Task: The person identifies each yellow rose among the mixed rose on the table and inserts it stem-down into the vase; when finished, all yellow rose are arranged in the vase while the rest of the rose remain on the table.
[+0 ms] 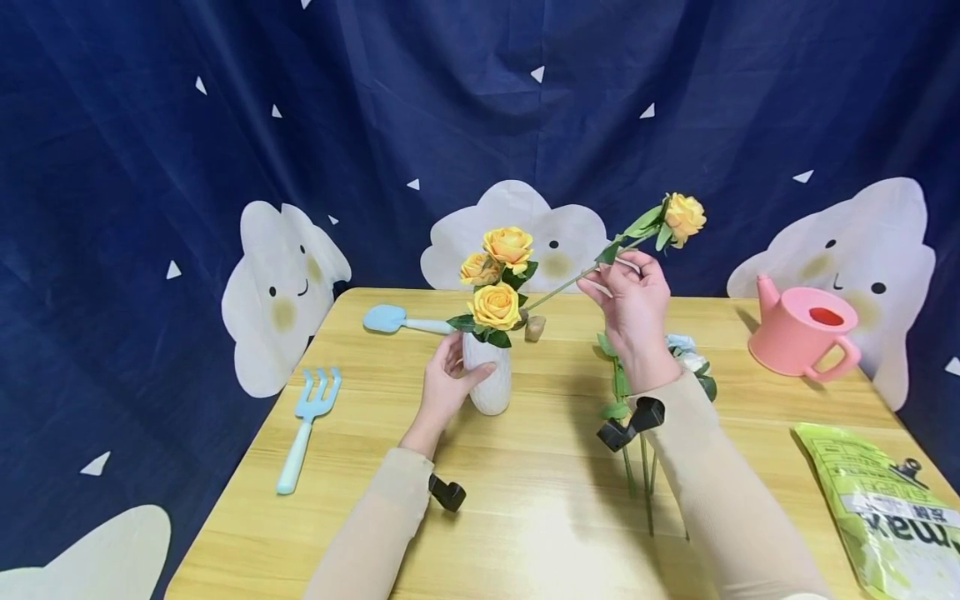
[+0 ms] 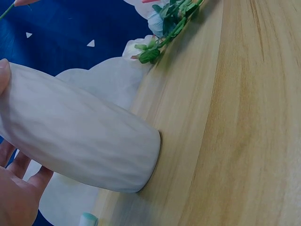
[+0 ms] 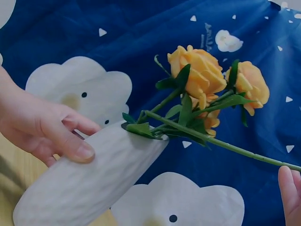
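Note:
A white textured vase (image 1: 491, 393) stands on the wooden table, its mouth filled with yellow roses (image 1: 497, 307). My left hand (image 1: 447, 382) grips the vase's upper side, the thumb (image 3: 84, 151) across the front. Up and to the right, my right hand (image 1: 636, 304) pinches the green stem (image 3: 225, 145) of another yellow rose (image 1: 684, 218). That rose slants, bloom to the upper right, and its lower stem end is by the vase mouth among the other blooms. In the left wrist view the vase (image 2: 84, 132) shows its base on the table.
White and pale blue flowers (image 1: 692, 358) with long stems lie under my right forearm. A pink watering can (image 1: 795, 329) and a green clipped bag (image 1: 885, 508) are on the right. Left are a blue hand fork (image 1: 307, 417) and a blue trowel (image 1: 386, 318). Brown stones (image 1: 535, 328) lie behind the vase.

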The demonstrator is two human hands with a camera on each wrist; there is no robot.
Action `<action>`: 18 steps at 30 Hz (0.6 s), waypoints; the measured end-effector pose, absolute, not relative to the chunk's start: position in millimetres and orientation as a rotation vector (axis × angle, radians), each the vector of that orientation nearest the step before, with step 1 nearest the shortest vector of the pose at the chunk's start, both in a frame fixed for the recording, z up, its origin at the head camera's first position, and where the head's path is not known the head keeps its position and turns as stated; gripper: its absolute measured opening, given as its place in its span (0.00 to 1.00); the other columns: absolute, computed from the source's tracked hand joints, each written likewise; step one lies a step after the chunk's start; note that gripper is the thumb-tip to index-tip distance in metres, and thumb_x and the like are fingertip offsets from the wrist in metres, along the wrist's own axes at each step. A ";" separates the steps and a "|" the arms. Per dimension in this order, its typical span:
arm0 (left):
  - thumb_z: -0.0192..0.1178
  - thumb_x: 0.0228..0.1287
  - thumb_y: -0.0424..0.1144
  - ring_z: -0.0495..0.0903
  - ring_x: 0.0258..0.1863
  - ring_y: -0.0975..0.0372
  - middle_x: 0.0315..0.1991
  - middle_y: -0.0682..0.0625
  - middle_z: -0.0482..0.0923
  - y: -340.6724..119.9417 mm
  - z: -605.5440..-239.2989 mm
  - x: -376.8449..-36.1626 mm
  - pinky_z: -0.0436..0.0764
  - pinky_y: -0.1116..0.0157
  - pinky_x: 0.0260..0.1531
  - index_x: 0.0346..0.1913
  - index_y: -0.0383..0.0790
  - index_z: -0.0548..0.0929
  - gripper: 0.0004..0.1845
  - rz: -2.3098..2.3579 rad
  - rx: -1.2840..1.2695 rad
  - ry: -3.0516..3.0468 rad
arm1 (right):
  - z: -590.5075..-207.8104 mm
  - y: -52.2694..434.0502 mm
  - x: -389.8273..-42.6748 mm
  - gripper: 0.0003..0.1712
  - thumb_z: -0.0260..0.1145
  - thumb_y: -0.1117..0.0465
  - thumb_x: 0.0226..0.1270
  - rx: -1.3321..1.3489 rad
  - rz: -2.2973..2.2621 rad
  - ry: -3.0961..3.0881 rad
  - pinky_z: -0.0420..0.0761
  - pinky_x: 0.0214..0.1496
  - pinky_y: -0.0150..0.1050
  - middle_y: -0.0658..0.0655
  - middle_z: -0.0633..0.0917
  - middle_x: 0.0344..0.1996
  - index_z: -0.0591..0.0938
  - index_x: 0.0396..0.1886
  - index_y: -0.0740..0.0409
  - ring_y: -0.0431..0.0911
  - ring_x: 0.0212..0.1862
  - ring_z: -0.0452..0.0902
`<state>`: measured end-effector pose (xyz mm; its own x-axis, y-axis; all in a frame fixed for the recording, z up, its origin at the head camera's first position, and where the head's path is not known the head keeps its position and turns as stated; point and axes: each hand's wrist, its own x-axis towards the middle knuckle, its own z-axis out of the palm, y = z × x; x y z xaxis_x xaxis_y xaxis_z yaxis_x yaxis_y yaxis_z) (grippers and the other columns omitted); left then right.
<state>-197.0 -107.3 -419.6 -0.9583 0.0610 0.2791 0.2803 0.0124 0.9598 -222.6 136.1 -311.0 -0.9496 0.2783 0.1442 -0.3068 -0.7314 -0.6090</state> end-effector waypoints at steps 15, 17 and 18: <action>0.68 0.52 0.28 0.72 0.55 0.54 0.57 0.40 0.73 -106.8 -423.6 -197.9 0.69 0.52 0.56 0.61 0.33 0.68 0.32 -2.081 -0.431 -2.040 | -309.0 110.2 -230.2 0.16 0.59 0.81 0.57 0.203 2.515 -1.023 0.83 0.30 0.43 0.59 0.77 0.28 0.69 0.38 0.61 0.50 0.25 0.80; 0.68 0.51 0.28 0.72 0.55 0.54 0.57 0.40 0.73 -106.6 -423.9 -198.2 0.69 0.52 0.56 0.61 0.33 0.68 0.32 -2.082 -0.432 -2.039 | -309.9 111.5 -231.4 0.16 0.59 0.81 0.58 0.212 2.497 -1.029 0.83 0.29 0.43 0.59 0.77 0.28 0.69 0.38 0.61 0.50 0.25 0.80; 0.68 0.51 0.28 0.72 0.55 0.54 0.57 0.40 0.72 -106.6 -423.9 -198.3 0.69 0.52 0.56 0.61 0.33 0.68 0.33 -2.079 -0.433 -2.042 | -310.3 112.6 -231.9 0.15 0.59 0.81 0.58 0.216 2.488 -1.030 0.83 0.29 0.42 0.59 0.77 0.27 0.69 0.38 0.61 0.50 0.25 0.80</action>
